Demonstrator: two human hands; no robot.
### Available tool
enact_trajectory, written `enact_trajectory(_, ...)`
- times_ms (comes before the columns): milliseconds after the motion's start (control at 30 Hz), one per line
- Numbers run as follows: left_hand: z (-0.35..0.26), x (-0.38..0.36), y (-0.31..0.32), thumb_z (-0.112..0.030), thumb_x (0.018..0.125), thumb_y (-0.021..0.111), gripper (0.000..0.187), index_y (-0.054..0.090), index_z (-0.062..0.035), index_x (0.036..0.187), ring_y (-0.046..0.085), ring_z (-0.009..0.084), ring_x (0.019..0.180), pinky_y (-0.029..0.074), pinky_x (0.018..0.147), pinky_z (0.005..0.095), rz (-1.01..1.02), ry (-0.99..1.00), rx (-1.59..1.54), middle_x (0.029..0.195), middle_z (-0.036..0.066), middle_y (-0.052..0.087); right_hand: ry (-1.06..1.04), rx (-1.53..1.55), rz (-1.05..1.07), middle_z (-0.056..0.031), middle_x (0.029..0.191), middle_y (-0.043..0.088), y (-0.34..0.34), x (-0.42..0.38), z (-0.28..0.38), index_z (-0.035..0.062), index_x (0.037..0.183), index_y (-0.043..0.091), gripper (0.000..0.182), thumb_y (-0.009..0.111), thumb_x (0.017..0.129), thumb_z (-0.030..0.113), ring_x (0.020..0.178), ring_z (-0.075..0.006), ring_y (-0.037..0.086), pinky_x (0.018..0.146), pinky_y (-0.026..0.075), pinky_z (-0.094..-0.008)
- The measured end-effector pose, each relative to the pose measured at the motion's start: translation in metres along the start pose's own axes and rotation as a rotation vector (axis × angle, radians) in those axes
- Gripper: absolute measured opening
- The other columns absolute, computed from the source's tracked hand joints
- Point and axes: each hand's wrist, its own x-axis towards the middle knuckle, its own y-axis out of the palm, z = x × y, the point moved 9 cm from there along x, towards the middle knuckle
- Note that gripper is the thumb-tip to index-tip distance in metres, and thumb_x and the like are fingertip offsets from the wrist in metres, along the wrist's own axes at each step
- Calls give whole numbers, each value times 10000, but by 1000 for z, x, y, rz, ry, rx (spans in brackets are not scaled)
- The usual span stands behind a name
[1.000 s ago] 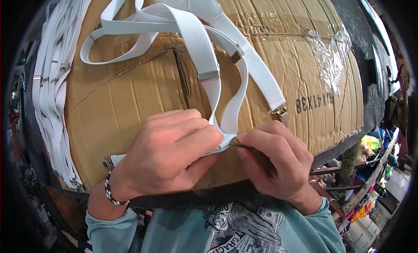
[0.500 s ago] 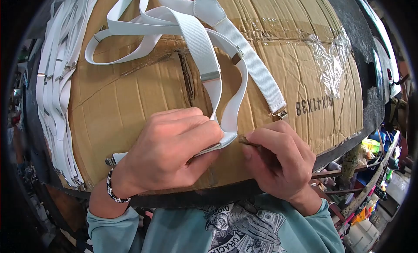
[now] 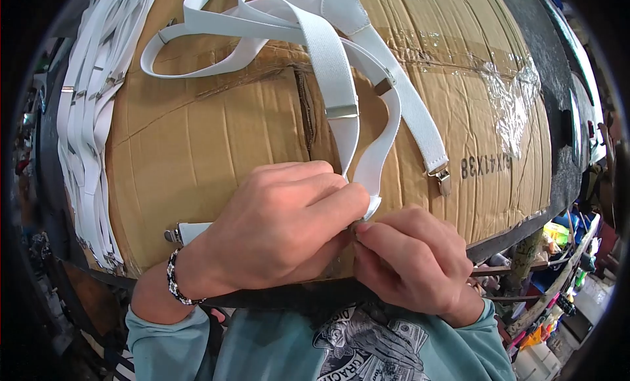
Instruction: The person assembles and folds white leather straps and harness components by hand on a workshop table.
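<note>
White elastic suspenders (image 3: 328, 59) lie looped over a cardboard sheet, with a metal slider (image 3: 342, 111) on one strap and a stitched white patch (image 3: 344, 12) near the top. My left hand (image 3: 282, 230) is closed around the lower strap end, whose tip shows past the knuckles. Pinched in the fingers of my right hand (image 3: 413, 256) is a small dull brownish piece, mostly hidden, right against the left fingertips. One strap end with a metal clip (image 3: 443, 179) rests to the right. Another clip (image 3: 172, 236) pokes out left of my left wrist.
A bundle of white suspenders (image 3: 88, 138) hangs along the left side of the cardboard (image 3: 197, 164). Clear tape (image 3: 515, 112) peels at the right. Beyond the dark table edge (image 3: 505, 243), assorted colourful items crowd the lower right.
My right hand has moved left, bringing the small piece up to the left fingertips. In view, the suspenders and my left hand have shifted somewhat right.
</note>
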Motion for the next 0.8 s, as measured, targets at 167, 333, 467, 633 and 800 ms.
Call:
enact_trajectory(167,3,-2,2,39,685,773,288,652,26,946,568,299,611,451,548,389,11,-38,-9,746,117,593,70,-54,42,-106,810,640,3,-5,-2,-55,987,665,305,762,700,-90,613,-196,635,503,506,-305)
enact_trajectory(333,7,-2,-4,-2,717,796,263,647,18,932,575,299,621,452,551,394,-17,-42,-2,750,117,597,191,-35,35,-101,787,660,-7,-7,-13,-33,1003,682,292,785,731,-67,577,-206,635,504,512,-309)
enact_trajectory(467,5,-1,-3,8,711,781,266,645,22,938,582,303,632,460,562,392,-2,-30,14,762,117,604,154,18,-40,-113,776,654,-8,0,-8,-47,1012,682,282,772,747,-84,587,-219,648,510,519,-314)
enact_trajectory(633,3,-1,-1,38,675,749,295,645,30,950,583,308,634,465,568,393,11,-9,37,771,120,608,92,-33,-5,-134,784,676,2,3,-2,-44,1029,664,297,770,756,-90,620,-216,667,527,522,-308)
enact_trajectory(800,4,0,-1,47,668,763,304,651,31,949,584,307,630,461,563,397,6,-24,13,764,120,609,142,-99,-13,-100,767,635,-3,0,-13,-49,1010,668,283,753,744,-97,577,-215,608,505,497,-331)
